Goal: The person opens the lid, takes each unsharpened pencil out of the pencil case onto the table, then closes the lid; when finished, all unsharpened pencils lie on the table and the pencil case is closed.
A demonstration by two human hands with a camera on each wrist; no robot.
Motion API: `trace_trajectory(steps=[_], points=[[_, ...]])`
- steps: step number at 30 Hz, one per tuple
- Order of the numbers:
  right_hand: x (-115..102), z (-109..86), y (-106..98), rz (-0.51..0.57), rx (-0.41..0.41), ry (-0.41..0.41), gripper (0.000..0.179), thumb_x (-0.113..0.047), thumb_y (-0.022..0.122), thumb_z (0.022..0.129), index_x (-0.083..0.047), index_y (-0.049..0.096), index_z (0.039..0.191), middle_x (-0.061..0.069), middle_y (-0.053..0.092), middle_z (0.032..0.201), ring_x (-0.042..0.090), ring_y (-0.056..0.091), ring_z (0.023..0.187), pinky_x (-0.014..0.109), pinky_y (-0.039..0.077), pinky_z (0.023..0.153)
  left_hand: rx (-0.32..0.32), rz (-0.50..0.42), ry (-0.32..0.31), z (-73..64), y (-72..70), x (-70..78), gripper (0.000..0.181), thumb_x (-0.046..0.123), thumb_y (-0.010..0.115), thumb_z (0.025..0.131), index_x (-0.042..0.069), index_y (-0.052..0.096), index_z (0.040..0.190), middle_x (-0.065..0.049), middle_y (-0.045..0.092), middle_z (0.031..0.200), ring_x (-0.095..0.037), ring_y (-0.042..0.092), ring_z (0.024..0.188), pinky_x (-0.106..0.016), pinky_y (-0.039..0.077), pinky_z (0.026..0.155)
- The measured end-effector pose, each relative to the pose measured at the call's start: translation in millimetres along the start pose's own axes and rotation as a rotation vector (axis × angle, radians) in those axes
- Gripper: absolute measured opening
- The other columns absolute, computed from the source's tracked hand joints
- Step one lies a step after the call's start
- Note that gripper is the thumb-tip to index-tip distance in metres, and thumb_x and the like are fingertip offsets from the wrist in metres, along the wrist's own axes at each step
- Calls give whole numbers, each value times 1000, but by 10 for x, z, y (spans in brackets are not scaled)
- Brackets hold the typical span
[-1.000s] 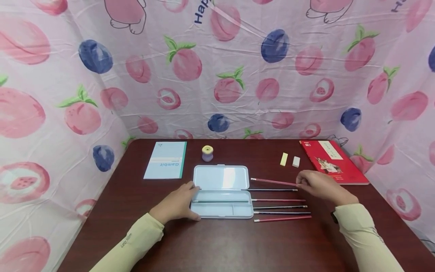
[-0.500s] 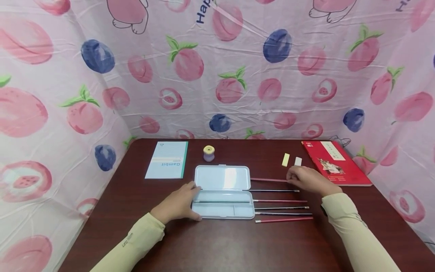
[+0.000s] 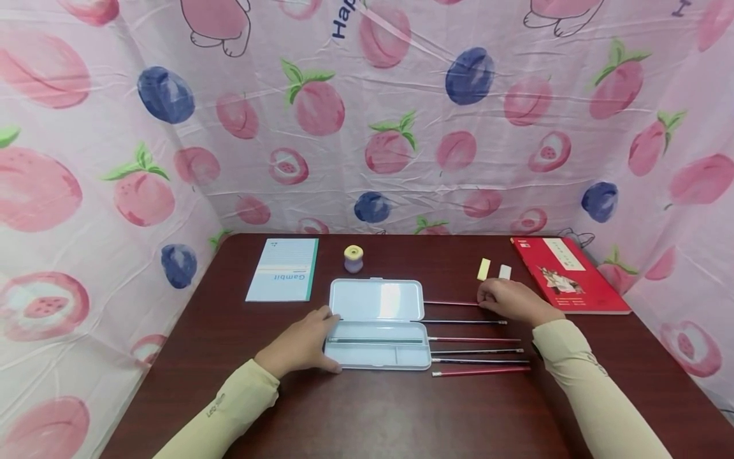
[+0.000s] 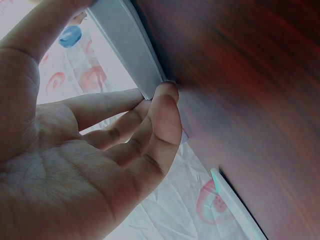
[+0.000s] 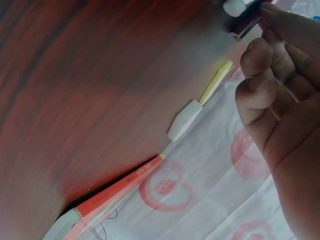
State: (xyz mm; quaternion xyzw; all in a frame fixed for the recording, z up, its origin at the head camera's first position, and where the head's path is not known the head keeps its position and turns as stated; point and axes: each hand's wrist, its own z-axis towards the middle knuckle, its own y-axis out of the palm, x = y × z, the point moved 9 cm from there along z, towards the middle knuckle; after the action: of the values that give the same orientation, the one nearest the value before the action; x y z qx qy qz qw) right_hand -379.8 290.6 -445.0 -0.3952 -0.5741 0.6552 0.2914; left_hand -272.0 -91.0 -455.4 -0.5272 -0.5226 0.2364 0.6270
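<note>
The light blue pencil case [image 3: 375, 298] lies unfolded on the table, one pencil [image 3: 373, 340] in its tray. My left hand [image 3: 301, 341] grips the case's left end, thumb at the near corner and fingers farther back; the left wrist view shows the fingertips against the case [image 4: 130, 42]. Beyond the case's right side, my right hand [image 3: 513, 301] pinches a red pencil [image 3: 450, 303] whose left end meets the lid's edge. In the right wrist view, the pencil's tip end [image 5: 245, 27] sticks out beneath thumb and finger. Several pencils [image 3: 480, 371] lie in a row nearer me.
Past the right hand lie a yellow block [image 3: 484, 269] and a white eraser [image 3: 504, 272]. A red book [image 3: 568, 274] is at the far right, a Gambit notebook [image 3: 282, 271] at the far left. A yellow and purple spool-shaped thing [image 3: 353, 259] stands behind the case.
My right hand has moved left along the red pencil's line, and the pencil's white-tipped end no longer shows beside the lid. My left hand stays on the case.
</note>
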Motion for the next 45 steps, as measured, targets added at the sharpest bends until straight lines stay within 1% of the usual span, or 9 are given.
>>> trace_trajectory(steps=[6, 10, 15, 21, 26, 31, 36, 40, 45], points=[[4, 2, -17, -1, 1, 29, 8, -13, 84, 90, -16, 77, 90, -8, 67, 76, 7, 51, 66, 30, 50, 66, -3, -7, -8, -2, 7, 3, 98, 40, 100, 72, 4, 57, 151, -12, 60, 134, -21, 57, 110, -42, 57, 100], [-71, -17, -99, 22, 47, 37, 9, -15, 86, 88, -15, 79, 94, -8, 67, 77, 7, 52, 68, 29, 50, 66, -6, -5, -7, -1, 9, 4, 98, 41, 100, 72, 4, 57, 151, -12, 60, 134, -21, 57, 111, -43, 57, 101], [-393, -31, -244, 67, 153, -3, 10, -15, 87, 88, -16, 81, 96, -7, 72, 82, 6, 55, 72, 29, 54, 68, -7, -5, -12, -2, 3, 1, 97, 40, 100, 72, 4, 58, 151, -12, 60, 135, -21, 58, 112, -43, 57, 102], [-975, -36, -304, 86, 251, -94, 11, -15, 89, 87, -16, 83, 95, -8, 73, 83, 4, 59, 71, 28, 56, 68, -4, 0, -8, -8, -14, 17, 97, 40, 101, 72, 2, 58, 151, -13, 60, 136, -21, 58, 112, -44, 57, 103], [-1416, -27, -257, 70, 246, -191, 13, -14, 89, 86, -13, 84, 98, -8, 72, 84, 1, 58, 70, 25, 55, 67, 3, -5, 5, -14, -35, 42, 98, 38, 101, 71, -1, 58, 150, -14, 61, 134, -21, 57, 110, -45, 56, 102], [-1717, -24, -191, 63, 226, -274, 13, -15, 89, 86, -14, 84, 98, -6, 75, 87, 0, 57, 68, 22, 55, 66, 6, 2, 5, -16, -33, 37, 98, 39, 101, 71, 0, 58, 150, -14, 61, 135, -21, 57, 110, -44, 56, 102], [-1853, -11, -81, 28, 197, -312, 13, -17, 88, 87, -13, 84, 98, -6, 73, 84, 0, 54, 67, 21, 51, 64, 6, 0, 2, -13, -26, 26, 98, 39, 101, 71, 0, 57, 150, -13, 61, 134, -21, 57, 110, -44, 56, 102], [-1889, -6, -1, 12, 174, -311, 14, -18, 89, 87, -13, 84, 98, -7, 67, 78, 0, 46, 64, 19, 45, 61, 4, -1, 3, -11, -20, 22, 98, 39, 101, 71, 0, 57, 150, -13, 60, 134, -20, 57, 109, -43, 56, 101], [-1916, 4, 51, -1, 164, -316, 13, -20, 89, 87, -13, 85, 97, -9, 61, 71, 0, 42, 63, 19, 43, 61, 5, -1, 1, -13, -22, 23, 99, 39, 101, 71, 0, 57, 151, -13, 60, 133, -20, 57, 109, -43, 56, 101]])
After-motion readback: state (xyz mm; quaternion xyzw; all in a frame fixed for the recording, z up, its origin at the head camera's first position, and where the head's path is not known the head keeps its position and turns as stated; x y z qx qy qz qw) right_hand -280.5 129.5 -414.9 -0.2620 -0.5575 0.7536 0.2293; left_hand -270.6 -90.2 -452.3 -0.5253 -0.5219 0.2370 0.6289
